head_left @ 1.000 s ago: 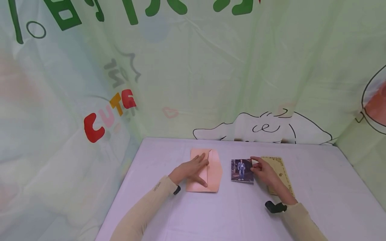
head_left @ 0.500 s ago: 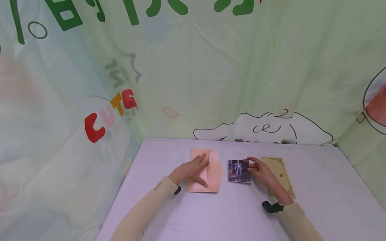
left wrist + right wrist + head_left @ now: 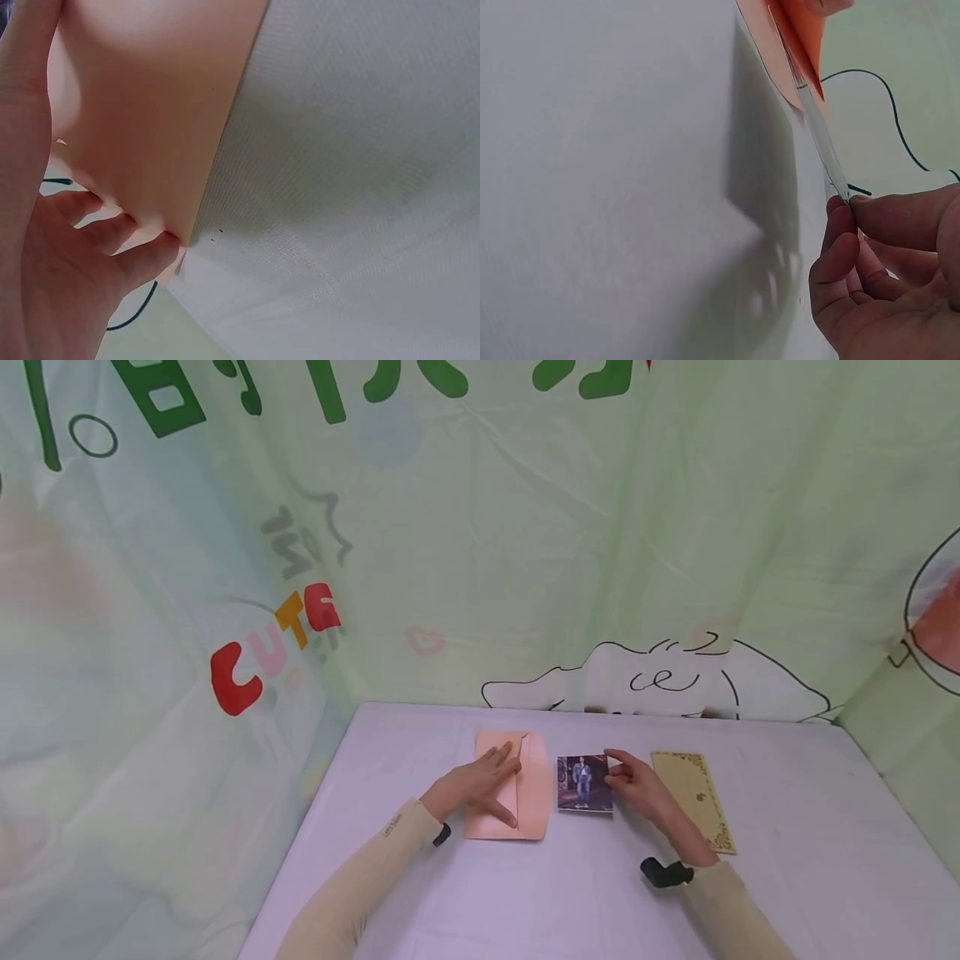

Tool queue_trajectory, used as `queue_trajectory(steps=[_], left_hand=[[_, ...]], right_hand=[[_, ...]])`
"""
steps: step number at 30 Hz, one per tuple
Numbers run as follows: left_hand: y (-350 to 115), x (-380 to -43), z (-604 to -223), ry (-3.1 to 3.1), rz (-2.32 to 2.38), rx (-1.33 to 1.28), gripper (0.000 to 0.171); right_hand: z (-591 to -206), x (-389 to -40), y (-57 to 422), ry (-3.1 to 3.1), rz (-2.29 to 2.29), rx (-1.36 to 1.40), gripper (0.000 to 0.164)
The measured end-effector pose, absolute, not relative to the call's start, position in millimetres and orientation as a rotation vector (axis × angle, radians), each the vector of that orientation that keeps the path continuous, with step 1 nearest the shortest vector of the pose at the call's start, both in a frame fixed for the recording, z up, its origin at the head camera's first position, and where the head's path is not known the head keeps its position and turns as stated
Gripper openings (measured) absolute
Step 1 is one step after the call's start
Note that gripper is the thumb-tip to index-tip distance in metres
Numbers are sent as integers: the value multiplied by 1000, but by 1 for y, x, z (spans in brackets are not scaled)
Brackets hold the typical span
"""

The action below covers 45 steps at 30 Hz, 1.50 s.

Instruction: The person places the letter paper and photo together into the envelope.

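Observation:
A pink paper envelope (image 3: 534,802) lies with its flap side towards the right. Spread fingers of my left hand (image 3: 476,783) rest on it; the left wrist view shows those fingertips against the envelope (image 3: 157,97). Just right of the envelope, my right hand (image 3: 636,787) pinches a square photo (image 3: 582,783) of a standing person by its right edge. Seen edge-on in the right wrist view, the photo (image 3: 821,139) is lifted off the cloth, thumb and fingers (image 3: 840,259) at its near end. Its far end overlaps the envelope there; whether they touch I cannot tell.
A yellow card (image 3: 693,793) with an ornate border lies on the table to the right of my right hand, close to my forearm. White cloth (image 3: 525,902) covers the table. Printed fabric walls (image 3: 465,560) stand behind it and at both sides.
My right hand has moved left with the photo, away from the yellow card and up to the envelope's right edge. My left hand stays in place on the envelope.

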<state>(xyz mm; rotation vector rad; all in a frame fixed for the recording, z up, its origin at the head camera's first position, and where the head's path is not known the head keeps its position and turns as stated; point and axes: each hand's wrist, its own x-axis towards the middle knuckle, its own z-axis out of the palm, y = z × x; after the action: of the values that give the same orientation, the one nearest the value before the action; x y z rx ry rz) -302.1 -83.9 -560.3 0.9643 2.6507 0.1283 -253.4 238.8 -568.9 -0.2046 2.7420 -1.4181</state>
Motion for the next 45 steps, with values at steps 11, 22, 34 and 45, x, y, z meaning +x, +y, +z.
queue_trajectory(steps=[11, 22, 34, 45], left_hand=[[-85, -302, -558, 2644, 130, 983, 98], [-85, -300, -557, 2642, 120, 978, 100], [-85, -300, -556, 2650, 98, 992, 102], [-84, -301, -559, 2642, 119, 996, 110]], right_hand=[[-571, -255, 224, 2717, -1469, -271, 49], [-577, -260, 212, 2714, -1455, -282, 50], [-577, -262, 195, 2708, -1430, -254, 49], [-578, -259, 179, 2702, -1401, -207, 50]])
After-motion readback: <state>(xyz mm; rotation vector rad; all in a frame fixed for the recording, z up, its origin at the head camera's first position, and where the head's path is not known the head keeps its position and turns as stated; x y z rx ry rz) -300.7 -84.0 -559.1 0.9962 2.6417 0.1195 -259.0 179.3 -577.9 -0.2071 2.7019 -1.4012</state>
